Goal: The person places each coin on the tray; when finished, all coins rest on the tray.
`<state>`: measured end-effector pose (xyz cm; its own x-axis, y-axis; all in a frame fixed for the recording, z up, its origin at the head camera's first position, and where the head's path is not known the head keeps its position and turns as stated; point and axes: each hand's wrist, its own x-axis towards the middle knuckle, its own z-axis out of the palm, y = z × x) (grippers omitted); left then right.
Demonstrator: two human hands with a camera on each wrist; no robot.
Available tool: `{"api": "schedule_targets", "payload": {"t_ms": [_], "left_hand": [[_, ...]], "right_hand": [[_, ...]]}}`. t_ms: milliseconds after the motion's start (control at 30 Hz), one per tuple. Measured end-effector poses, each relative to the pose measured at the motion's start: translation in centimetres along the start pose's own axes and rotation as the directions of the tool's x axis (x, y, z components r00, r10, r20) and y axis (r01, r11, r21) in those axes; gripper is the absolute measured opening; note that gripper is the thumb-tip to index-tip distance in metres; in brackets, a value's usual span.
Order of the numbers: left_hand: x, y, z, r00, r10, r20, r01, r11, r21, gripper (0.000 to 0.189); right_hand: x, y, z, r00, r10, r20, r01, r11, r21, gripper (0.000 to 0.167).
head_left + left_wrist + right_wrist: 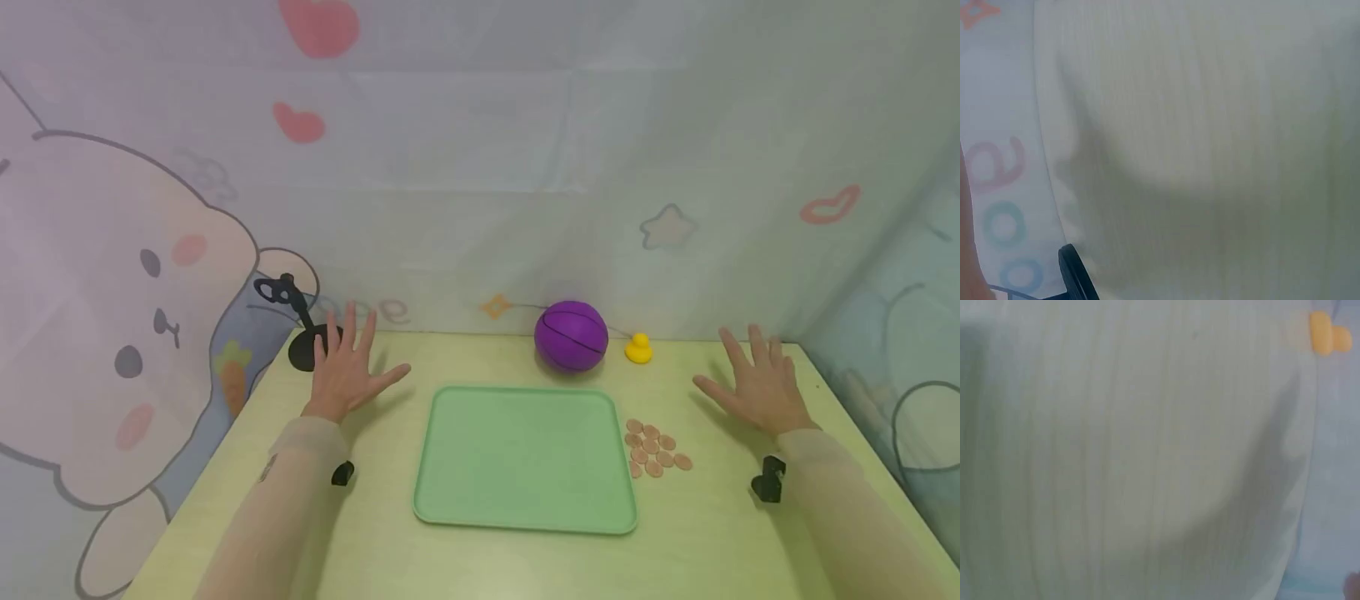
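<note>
My left hand is held over the table's left side with fingers spread, holding nothing. Just behind its fingertips stands a black stand with a round base and a looped top; its base edge shows in the left wrist view. On the right, my right hand is likewise spread and holds nothing. Several copper-coloured coins lie between it and a green tray. At the back sit a purple ball with black lines and a yellow rubber duck, also visible as a duck in the right wrist view.
The pale wooden table ends at the back against a hanging cloth printed with a cartoon animal, hearts and a star. More cloth hangs along the right side. Dark wrist devices sit at both cuffs.
</note>
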<state>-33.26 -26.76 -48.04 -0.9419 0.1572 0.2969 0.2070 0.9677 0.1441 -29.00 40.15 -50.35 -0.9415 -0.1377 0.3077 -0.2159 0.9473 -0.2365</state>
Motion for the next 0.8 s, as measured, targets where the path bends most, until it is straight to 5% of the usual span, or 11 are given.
{"api": "schedule_targets", "payload": {"t_ms": [267, 467, 800], "left_hand": [[-1.7, 0.9, 0.1, 0.992, 0.056, 0.114, -0.039, 0.988, -0.149, 0.106], [-3.2, 2.2, -0.2, 0.97, 0.1, 0.222, -0.024, 0.948, -0.319, 0.104], [-4.6, 3.2, 0.7, 0.881, 0.347, 0.321, -0.116, 0.817, -0.565, 0.098]], "right_hand": [[0.2, -3.3, -0.3, 0.974, -0.142, 0.179, 0.119, 0.984, 0.129, 0.07], [0.1, -5.5, -0.2, 0.938, -0.212, 0.273, 0.156, 0.964, 0.214, 0.049], [-2.2, -6.4, -1.0, 0.857, -0.245, 0.452, 0.089, 0.936, 0.34, 0.019]]}}
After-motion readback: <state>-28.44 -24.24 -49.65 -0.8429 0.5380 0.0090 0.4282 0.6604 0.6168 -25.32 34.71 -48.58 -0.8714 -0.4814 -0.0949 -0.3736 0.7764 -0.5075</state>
